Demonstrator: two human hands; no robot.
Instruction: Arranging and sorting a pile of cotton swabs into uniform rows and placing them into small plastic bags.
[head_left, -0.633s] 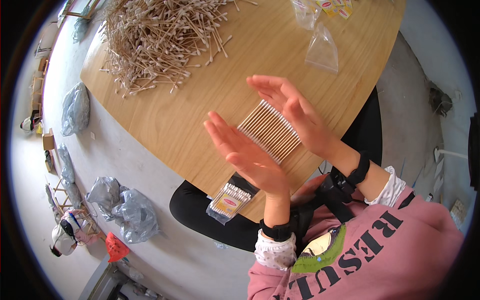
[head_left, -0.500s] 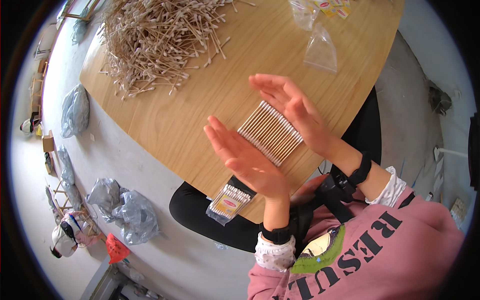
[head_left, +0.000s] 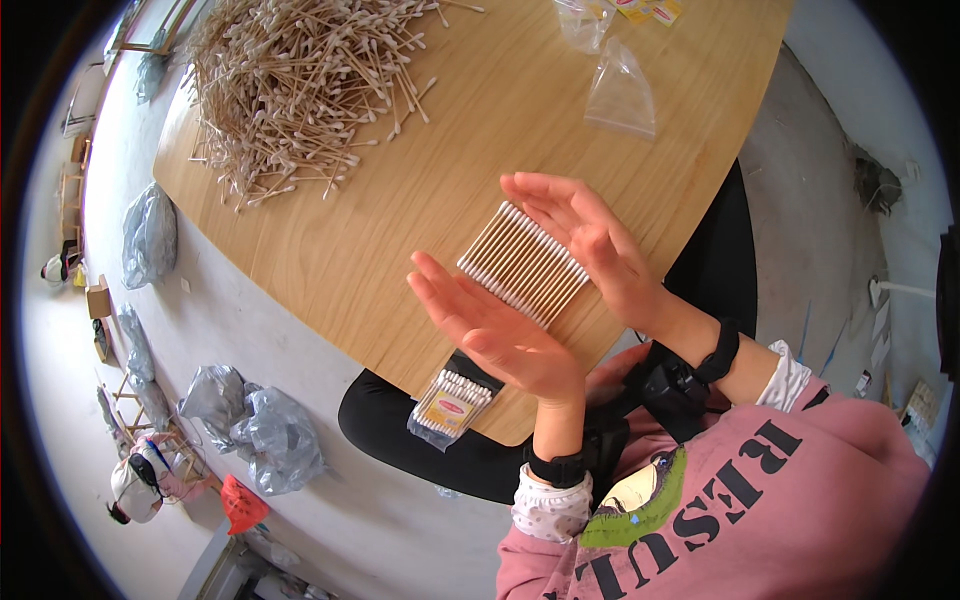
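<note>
A neat row of cotton swabs [head_left: 525, 262], with wooden sticks and white tips, lies side by side on the wooden table [head_left: 330, 270]. My left hand [head_left: 495, 325] is at the row's near-left ends, fingers stretched out and palm turned inward. Along the opposite ends stands my right hand [head_left: 605, 250], its fingers also straight and slightly apart. Neither hand grips anything; whether they touch the tips is hard to tell. Just left of my left wrist, a clear bag packed with swabs and a yellow label card [head_left: 448, 408] sits at the table's edge.
A large loose heap of cotton swabs [head_left: 290, 90] covers the far left of the table. Clear zip bags [head_left: 620, 95] and yellow cards [head_left: 650, 10] lie at the far right. Grey plastic bags [head_left: 265, 430] rest on the floor, with another person [head_left: 140, 485] beyond them.
The view has shifted slightly, so the table things appear a little further left. My hands stay open around the row, the right one slightly nearer to me.
</note>
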